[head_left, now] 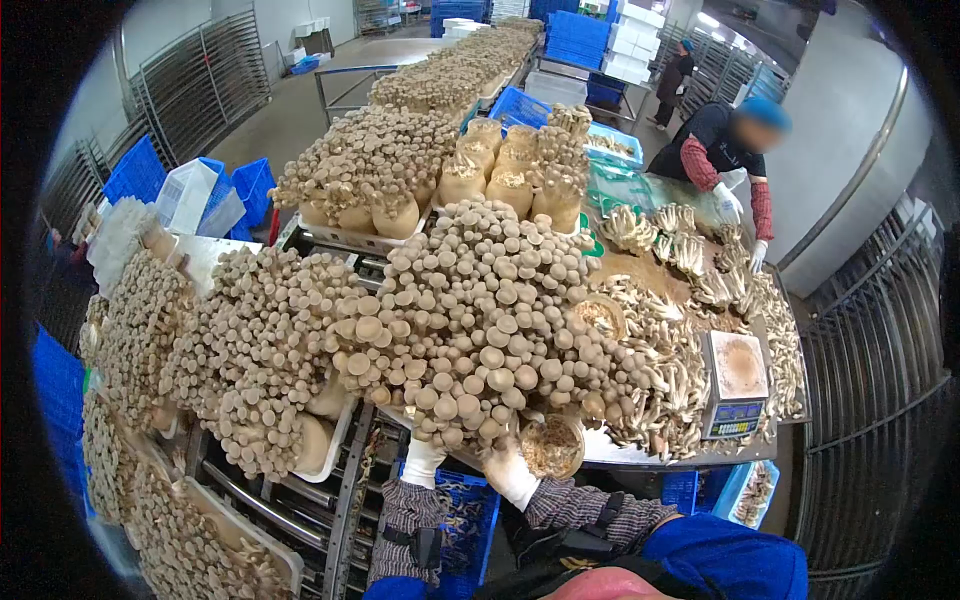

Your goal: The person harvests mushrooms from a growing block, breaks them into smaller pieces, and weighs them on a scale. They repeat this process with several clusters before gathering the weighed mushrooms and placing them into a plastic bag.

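Note:
A large mass of grey-brown mushroom clusters [480,300] fills the middle. My left hand [423,462], in a white glove, reaches up under its front edge, with the fingers hidden beneath the caps. To the right, my right hand [510,472], also gloved in white, is against the underside of the mushrooms, beside a round mushroom block [551,446] with a crumbly cut face. Its fingertips are hidden too. Loose picked mushrooms [650,390] lie on the table right of the clusters, next to a digital scale [737,375] with a stained top.
A co-worker [725,150] in a blue cap and white gloves handles mushrooms across the table. Metal rollers [270,505] run at the lower left. Blue crates [465,530] sit below the table edge. More mushroom blocks [462,180] stand behind. Another person [675,85] stands farther back.

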The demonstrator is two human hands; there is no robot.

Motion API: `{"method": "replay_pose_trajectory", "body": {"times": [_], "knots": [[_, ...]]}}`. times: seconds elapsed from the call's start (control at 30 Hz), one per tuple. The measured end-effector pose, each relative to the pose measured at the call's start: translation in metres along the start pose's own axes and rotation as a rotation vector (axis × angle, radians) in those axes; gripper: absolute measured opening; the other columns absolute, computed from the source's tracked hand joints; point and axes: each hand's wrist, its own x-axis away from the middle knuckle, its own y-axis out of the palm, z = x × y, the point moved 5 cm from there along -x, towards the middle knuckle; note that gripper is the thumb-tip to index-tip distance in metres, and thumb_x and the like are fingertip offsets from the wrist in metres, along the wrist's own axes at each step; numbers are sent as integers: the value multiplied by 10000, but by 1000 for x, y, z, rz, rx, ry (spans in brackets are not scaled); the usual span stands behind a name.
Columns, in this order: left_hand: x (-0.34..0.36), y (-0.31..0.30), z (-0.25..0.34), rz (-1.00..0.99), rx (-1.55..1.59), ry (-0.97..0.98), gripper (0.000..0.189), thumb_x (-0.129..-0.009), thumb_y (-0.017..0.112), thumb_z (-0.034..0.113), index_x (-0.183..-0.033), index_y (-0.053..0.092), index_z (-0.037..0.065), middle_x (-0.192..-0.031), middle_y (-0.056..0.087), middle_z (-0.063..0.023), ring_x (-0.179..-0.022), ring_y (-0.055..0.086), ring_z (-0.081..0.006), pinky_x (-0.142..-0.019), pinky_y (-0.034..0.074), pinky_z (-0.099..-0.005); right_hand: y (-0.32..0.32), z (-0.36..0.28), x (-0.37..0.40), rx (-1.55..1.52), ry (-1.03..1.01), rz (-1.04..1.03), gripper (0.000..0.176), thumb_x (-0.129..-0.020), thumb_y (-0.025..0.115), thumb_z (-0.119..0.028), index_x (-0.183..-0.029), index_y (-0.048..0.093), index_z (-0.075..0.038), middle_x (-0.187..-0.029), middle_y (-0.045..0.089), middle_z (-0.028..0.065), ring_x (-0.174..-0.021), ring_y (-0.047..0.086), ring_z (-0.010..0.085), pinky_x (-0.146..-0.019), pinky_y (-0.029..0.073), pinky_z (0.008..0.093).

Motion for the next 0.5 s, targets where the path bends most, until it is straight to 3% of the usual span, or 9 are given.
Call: {"method": "replay_pose_trajectory", "body": {"times": [0.1, 0.13, 0.17, 0.2, 0.23, 0.27, 0.3, 0.43, 0.5], "knots": [[30, 48, -38, -86, 733, -356, 487, -894, 624, 242, -1352, 479, 166, -1344, 510, -46, -1244, 486, -243, -1025, 426, -393, 0, 4, -2, -83, 13, 61, 360, -816, 543, -10, -1175, 549, 23, -1105, 619, 222, -1037, 581, 395, -896, 467, 409], [27, 52, -44, -126, 807, -387, 612, -795, 741, 141, -1323, 435, 98, -1225, 548, -17, -1105, 552, -178, -967, 480, -342, 9, 12, 1, -147, 114, 24, 311, -825, 538, -10, -1132, 577, 20, -1053, 632, 210, -1017, 588, 388, -891, 470, 411], [28, 50, -46, -133, 804, -383, 612, -795, 741, 141, -1323, 435, 98, -1225, 548, -16, -1105, 552, -178, -967, 480, -342, 18, 17, 6, -211, 216, -15, 267, -834, 532, -10, -1089, 605, 17, -1000, 645, 199, -997, 596, 380, -887, 474, 412], [20, 35, -36, -126, 566, -300, 615, -798, 739, 132, -1326, 427, 86, -1229, 548, -16, -1117, 548, -178, -972, 479, -341, 11, 6, -1, 199, 52, -419, 187, -837, 545, -28, -996, 638, 2, -947, 653, 183, -957, 611, 336, -870, 485, 408], [16, 25, -26, -117, 328, -215, 617, -801, 736, 122, -1329, 419, 74, -1234, 547, -15, -1129, 544, -178, -977, 478, -340, 31, 15, 8, 380, -36, -188, 149, -830, 556, -67, -939, 642, -13, -945, 649, 185, -932, 620, 299, -859, 494, 411], [18, 34, -30, -12, 967, -491, 567, -818, 715, 100, -1319, 451, 61, -1269, 542, -51, -1176, 535, -215, -1005, 470, -363, 54, 30, 19, 205, 96, -98, 153, -827, 561, -73, -942, 644, -15, -957, 650, 185, -954, 614, 299, -918, 470, 407], [19, 39, -32, -16, 963, -488, 567, -818, 715, 100, -1319, 451, 61, -1269, 542, -51, -1176, 535, -215, -1005, 470, -363, 58, 35, 22, 27, 226, -10, 158, -824, 566, -79, -946, 645, -18, -969, 651, 185, -977, 609, 300, -977, 445, 402], [15, 39, -32, -27, 565, -335, 576, -874, 667, 65, -1380, 391, 61, -1356, 492, -88, -1226, 513, -226, -1025, 468, -374, -3, -6, -15, 555, -149, -352, 220, -841, 556, -84, -1024, 655, -10, -1004, 651, 176, -1049, 582, 313, -1101, 335, 428], [14, 40, -29, 6, 1084, -585, 589, -883, 664, 69, -1392, 369, 65, -1383, 480, -80, -1252, 494, -218, -1034, 463, -368, 33, 17, -1, 401, -26, -290, 206, -852, 543, -81, -1013, 656, -20, -998, 659, 155, -1049, 588, 296, -1159, 228, 485]]}}
